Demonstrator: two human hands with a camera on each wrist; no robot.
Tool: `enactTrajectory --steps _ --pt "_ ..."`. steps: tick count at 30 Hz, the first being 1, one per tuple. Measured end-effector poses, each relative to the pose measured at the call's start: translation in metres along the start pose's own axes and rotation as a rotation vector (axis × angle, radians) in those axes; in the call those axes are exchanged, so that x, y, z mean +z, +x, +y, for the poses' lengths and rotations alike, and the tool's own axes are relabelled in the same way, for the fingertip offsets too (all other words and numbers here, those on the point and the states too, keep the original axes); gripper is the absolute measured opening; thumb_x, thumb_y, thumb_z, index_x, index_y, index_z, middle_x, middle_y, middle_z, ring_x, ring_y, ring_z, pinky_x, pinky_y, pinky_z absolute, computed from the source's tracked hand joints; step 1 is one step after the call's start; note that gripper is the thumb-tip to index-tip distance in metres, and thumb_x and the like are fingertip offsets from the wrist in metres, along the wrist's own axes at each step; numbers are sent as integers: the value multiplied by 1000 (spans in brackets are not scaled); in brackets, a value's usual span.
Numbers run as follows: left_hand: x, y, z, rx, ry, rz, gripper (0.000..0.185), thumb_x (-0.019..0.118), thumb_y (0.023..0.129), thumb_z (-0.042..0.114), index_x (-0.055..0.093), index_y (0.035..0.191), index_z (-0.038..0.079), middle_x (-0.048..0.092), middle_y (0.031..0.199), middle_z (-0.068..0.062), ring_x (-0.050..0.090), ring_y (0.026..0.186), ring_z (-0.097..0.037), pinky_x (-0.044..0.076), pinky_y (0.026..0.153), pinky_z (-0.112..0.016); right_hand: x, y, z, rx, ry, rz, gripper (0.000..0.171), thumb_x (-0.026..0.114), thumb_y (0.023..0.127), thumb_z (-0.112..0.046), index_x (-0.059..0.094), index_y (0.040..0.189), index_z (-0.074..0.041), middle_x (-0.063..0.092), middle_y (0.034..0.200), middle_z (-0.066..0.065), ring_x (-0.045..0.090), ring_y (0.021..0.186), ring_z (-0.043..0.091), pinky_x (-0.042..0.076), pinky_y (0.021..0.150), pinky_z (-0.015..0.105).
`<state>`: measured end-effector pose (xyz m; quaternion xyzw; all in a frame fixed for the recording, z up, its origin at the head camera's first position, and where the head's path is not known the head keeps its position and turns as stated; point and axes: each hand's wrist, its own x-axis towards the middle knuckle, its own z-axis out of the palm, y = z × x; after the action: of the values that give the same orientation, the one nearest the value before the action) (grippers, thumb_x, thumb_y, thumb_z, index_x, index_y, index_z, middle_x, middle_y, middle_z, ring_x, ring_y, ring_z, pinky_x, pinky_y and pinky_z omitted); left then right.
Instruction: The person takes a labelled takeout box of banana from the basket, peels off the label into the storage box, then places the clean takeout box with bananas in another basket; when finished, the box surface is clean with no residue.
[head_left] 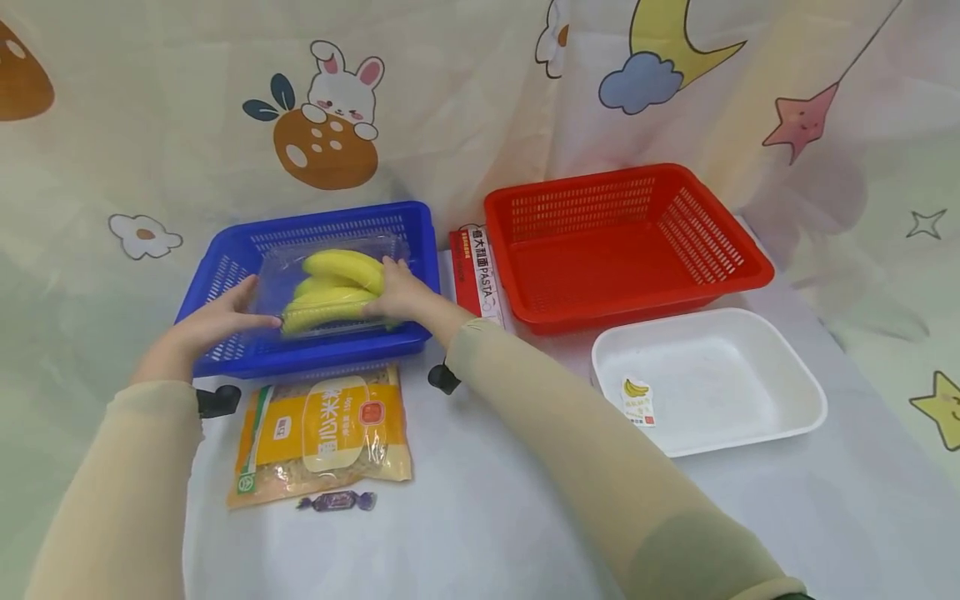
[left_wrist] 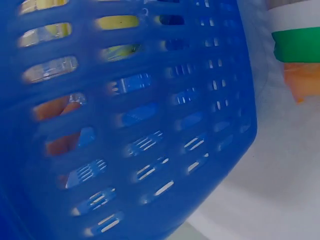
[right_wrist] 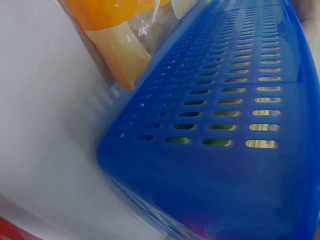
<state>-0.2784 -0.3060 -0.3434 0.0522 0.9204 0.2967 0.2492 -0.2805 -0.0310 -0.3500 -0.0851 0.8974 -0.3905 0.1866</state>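
A clear plastic box of yellow bananas (head_left: 337, 287) sits inside the blue basket (head_left: 225, 250). My left hand (head_left: 225, 315) grips the box's left front corner, thumb along the front and fingers on the side. My right hand (head_left: 397, 292) holds the box's right end, fingers against the bananas. The left wrist view shows only the blue basket (left_wrist: 150, 125) wall up close, with fingers and a bit of banana (left_wrist: 117, 22) seen through the slots. The right wrist view shows the blue basket (right_wrist: 225, 125) from outside, with yellow glimpsed through its slots.
An empty red basket (head_left: 626, 242) stands at the back right, a red pasta box (head_left: 475, 267) between the two baskets. A white tray (head_left: 708, 379) with a banana sticker lies front right. In front of the blue basket lie a yellow food bag (head_left: 326, 433) and a purple candy (head_left: 337, 501).
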Motion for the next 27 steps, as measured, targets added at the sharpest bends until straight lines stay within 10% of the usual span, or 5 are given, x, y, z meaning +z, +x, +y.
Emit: enactTrajectory --steps 27 --pt "15 0 4 -10 42 58 105 59 84 45 -21 141 10 -14 148 -22 -5 136 -44 10 103 -66 3 -2 0 44 -92 -9 90 69 80 -27 10 147 -12 0 153 16 7 140 36 15 112 52"
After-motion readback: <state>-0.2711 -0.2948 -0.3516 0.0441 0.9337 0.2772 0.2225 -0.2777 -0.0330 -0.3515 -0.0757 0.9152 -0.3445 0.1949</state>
